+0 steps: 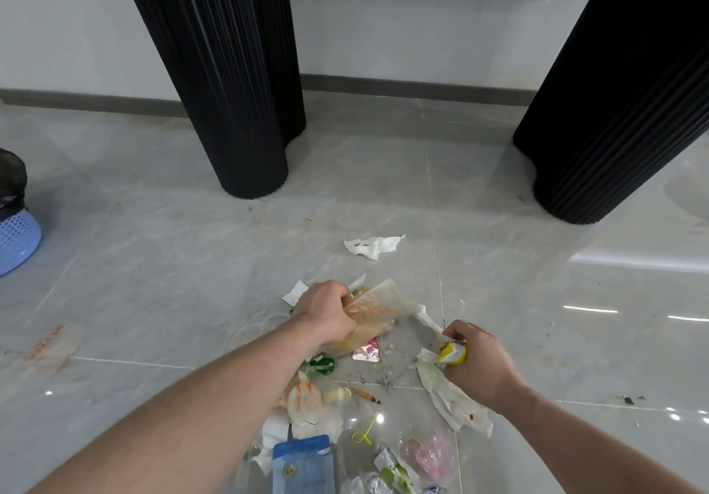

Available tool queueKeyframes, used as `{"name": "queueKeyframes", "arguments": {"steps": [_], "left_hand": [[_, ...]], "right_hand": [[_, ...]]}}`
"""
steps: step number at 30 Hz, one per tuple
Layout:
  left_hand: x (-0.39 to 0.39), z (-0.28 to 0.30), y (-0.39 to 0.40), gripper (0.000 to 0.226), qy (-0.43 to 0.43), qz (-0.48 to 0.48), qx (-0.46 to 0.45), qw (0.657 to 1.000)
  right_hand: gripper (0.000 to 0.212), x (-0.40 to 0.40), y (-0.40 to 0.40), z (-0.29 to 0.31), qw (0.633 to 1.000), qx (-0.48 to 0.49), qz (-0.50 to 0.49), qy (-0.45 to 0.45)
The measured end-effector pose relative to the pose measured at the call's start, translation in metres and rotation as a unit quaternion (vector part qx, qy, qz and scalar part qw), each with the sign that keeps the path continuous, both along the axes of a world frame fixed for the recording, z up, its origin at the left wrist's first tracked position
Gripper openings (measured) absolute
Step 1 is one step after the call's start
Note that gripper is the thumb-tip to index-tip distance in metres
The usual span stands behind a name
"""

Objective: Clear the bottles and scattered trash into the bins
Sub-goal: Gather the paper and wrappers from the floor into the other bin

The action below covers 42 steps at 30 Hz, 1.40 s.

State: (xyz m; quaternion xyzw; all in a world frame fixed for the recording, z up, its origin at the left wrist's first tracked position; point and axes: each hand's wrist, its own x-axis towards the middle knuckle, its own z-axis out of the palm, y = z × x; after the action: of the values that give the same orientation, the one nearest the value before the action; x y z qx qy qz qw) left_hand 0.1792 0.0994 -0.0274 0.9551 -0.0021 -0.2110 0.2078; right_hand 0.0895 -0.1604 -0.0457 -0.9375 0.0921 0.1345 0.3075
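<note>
My left hand [326, 311] grips a greasy clear plastic container [378, 307] with orange residue, held just above the floor. My right hand [477, 363] holds a yellow-and-white wrapper [452, 353] together with crumpled white tissue [449, 393] that hangs below it. Scattered trash lies on the grey tiles around both hands: a pink foil packet [366, 351], a green-and-white wrapper [322, 365], a blue package [303, 463], a pink plastic bag [431, 455], a yellow-green tie [366, 430]. A white crumpled tissue [372, 246] lies farther off.
A blue mesh bin [17, 240] lined with a dark bag stands at the far left edge. Two black ribbed columns [238, 90] [621, 109] rise from the floor ahead. A clear printed bag [50, 347] lies on the tiles to the left. Crumbs dot the floor.
</note>
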Motion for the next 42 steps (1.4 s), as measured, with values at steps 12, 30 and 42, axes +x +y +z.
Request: {"name": "queueKeyframes", "arguments": {"steps": [12,30,42], "left_hand": [[-0.068,0.095,0.041,0.011,0.028,0.123,-0.070,0.990],[-0.215,0.596,0.071,0.010,0.046,0.315,-0.076,0.945],[-0.293,0.735,0.104,0.010,0.013,0.423,-0.118,0.898]], "right_hand": [[0.032,-0.042,0.026,0.124,0.977,0.104,-0.185,0.016],[0.031,-0.102,0.089,0.629,0.981,0.150,-0.081,0.092],[0.029,-0.123,0.156,0.772,0.987,0.138,0.005,0.081]]}}
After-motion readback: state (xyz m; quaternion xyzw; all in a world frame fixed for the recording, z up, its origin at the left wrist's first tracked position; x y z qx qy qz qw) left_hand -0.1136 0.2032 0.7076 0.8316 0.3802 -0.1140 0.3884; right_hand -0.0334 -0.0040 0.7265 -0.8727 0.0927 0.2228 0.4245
